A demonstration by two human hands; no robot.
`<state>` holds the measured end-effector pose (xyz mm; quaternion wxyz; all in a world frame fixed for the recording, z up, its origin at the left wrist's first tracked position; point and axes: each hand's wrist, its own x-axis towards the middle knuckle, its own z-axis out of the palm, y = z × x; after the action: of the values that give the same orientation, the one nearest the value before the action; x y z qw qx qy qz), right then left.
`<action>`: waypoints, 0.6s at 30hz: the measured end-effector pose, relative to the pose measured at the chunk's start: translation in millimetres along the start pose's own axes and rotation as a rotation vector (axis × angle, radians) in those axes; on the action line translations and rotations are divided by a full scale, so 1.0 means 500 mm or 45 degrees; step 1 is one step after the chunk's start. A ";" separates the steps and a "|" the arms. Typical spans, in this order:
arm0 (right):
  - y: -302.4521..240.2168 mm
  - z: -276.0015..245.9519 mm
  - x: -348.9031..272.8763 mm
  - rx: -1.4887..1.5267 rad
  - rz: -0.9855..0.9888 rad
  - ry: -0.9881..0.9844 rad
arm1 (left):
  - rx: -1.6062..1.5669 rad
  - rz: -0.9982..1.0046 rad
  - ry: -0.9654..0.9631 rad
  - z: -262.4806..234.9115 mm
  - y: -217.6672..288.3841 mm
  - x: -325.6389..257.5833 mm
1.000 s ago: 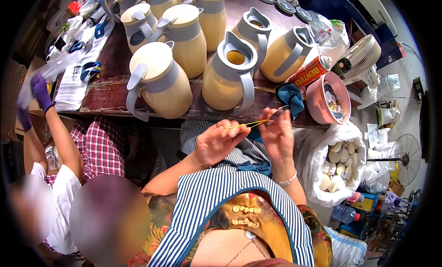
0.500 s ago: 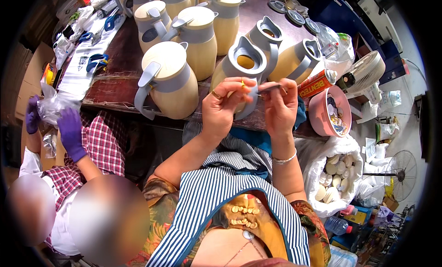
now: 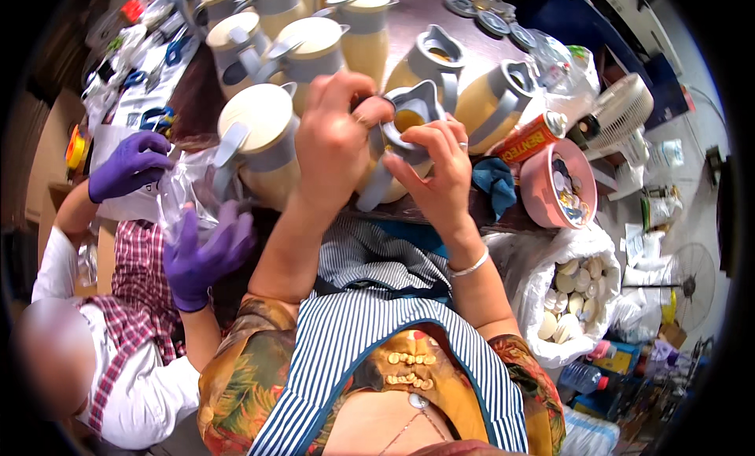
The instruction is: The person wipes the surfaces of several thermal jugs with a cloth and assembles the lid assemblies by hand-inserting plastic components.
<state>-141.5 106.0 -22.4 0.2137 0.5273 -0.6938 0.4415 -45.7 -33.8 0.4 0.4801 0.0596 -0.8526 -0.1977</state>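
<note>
both hands work at the open top of one cream plastic jug with a grey handle and grey collar (image 3: 397, 153), which stands at the near edge of the dark brown counter (image 3: 440, 27), directly in front of the person. the left hand (image 3: 334, 133) is closed, fingers pinched at the jug's rim, though what they pinch cannot be seen. the right hand (image 3: 436, 169) curls against the collar on the other side, apparently steadying the jug so that it does not turn; it is half closed, resting on the jug rather than clamped around it.

count of cream jugs in view: about eight. four carry cream lids, including the lidded jug (image 3: 255, 137) just beside the left hand; the rest stand open. the jugs stand close together in rows, handles toward the person, probably for easy reach.

one pink round bowl (image 3: 543, 188) of small parts sits at the counter's right end. one white plastic sack of pale round discs (image 3: 570, 287) lies below it. one blue cloth (image 3: 495, 180) lies beside the right hand.

a co-worker's two purple-gloved hands (image 3: 169, 212) hold a clear plastic bag (image 3: 182, 190).
</note>
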 end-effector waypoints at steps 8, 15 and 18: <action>0.012 -0.005 -0.036 -0.124 -0.263 0.284 | -0.242 -0.418 0.204 0.072 0.031 -0.167; 0.199 -0.439 -0.336 -1.389 0.565 0.368 | -0.548 -0.524 0.103 0.047 0.003 -0.198; 0.385 -0.634 -0.606 -1.464 1.479 0.177 | -0.580 -0.516 0.068 0.048 0.011 -0.192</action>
<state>-265.3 546.7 -163.1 0.2305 -0.1366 -0.9593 0.0889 -14.4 6.1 -84.8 0.4540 0.1244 -0.7442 -0.4740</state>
